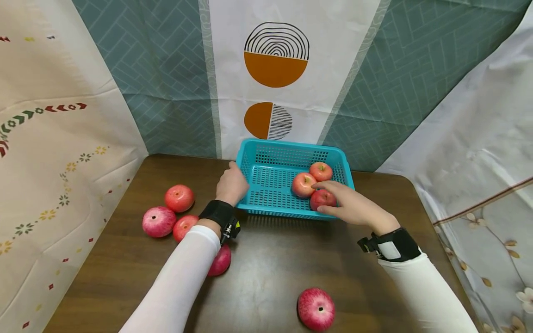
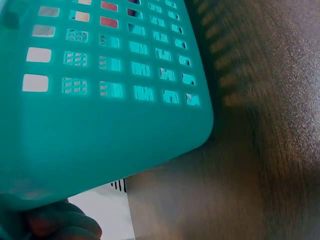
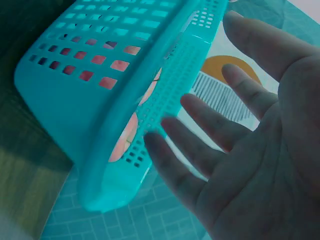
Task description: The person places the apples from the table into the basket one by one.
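Observation:
A turquoise plastic basket [image 1: 270, 209] with perforated walls stands at the back of the table. Inside, toward its right end, are three red apples: one [image 1: 320, 171] at the rear, one [image 1: 302, 185] in the middle and one [image 1: 322, 199] in front. My left hand [image 1: 232, 185] grips the basket's left rim; in the left wrist view its curled fingers [image 2: 65, 222] show below the rim. Over the basket's right front corner is my right hand [image 1: 354, 203], fingers spread and apart from the rim [image 3: 135, 85] in the right wrist view, holding nothing.
Left of the left forearm lie a red fruit [image 1: 179, 198], a pink streaked fruit [image 1: 159, 221] and another red fruit [image 1: 184, 226]. A dark pink fruit [image 1: 220, 261] is partly hidden by the sleeve. Another streaked fruit [image 1: 316, 309] lies near the front. Patterned cloths [image 1: 175, 92] hang behind the table.

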Demonstrator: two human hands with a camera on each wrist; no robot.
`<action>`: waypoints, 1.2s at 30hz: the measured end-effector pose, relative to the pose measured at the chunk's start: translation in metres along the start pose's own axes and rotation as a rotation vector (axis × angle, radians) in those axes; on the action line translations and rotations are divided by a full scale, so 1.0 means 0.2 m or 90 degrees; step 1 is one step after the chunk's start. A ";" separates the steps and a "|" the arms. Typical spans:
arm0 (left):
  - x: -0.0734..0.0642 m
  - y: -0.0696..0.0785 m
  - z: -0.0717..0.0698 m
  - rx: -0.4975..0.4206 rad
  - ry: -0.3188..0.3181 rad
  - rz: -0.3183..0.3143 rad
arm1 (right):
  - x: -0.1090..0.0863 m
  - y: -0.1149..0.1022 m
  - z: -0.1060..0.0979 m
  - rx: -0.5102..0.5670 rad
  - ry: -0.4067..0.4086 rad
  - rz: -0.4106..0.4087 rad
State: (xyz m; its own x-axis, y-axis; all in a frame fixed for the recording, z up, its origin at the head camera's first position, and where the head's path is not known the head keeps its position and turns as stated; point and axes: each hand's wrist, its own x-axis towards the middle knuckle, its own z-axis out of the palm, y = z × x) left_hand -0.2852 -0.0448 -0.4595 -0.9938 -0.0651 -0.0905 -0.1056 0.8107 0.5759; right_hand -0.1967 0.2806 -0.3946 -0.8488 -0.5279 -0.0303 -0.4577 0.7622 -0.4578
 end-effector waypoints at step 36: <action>-0.01 0.00 -0.01 -0.002 0.006 0.002 | -0.53 -0.21 0.24 -0.020 0.019 -0.032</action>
State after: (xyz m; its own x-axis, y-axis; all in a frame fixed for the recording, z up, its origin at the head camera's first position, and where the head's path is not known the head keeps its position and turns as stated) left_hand -0.2830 -0.0453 -0.4579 -0.9944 -0.0679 -0.0810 -0.1024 0.8089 0.5790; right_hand -0.0747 0.2860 -0.4145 -0.8319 -0.5547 0.0181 -0.5073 0.7468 -0.4300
